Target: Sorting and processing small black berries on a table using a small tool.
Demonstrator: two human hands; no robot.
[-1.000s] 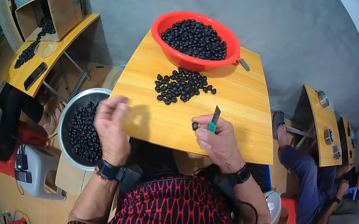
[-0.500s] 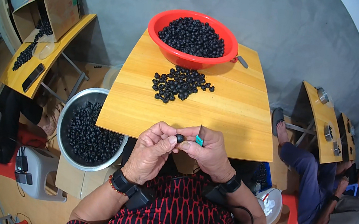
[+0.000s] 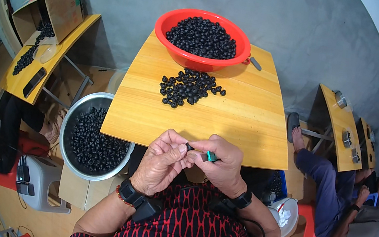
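Both my hands meet just below the near edge of the wooden table [image 3: 248, 123]. My left hand [image 3: 160, 161] pinches a small black round piece [image 3: 189, 147] between its fingertips. My right hand [image 3: 224, 166] grips a small teal-handled tool [image 3: 211, 157], its tip against the piece. A loose pile of the same black pieces [image 3: 187, 88] lies on the table's middle. Behind it stands a red plastic basin [image 3: 201, 41] heaped with more of them.
A metal bowl [image 3: 94, 138] holding black pieces sits at my left, below table height. Another person sits at a small wooden table [image 3: 341, 128] on the right. A third table [image 3: 45, 61] with a cardboard box [image 3: 50, 9] stands at the left, a person beside it.
My left hand came back from the metal bowl to meet the right hand. Both hands have drawn slightly closer to my body with the black piece between them.
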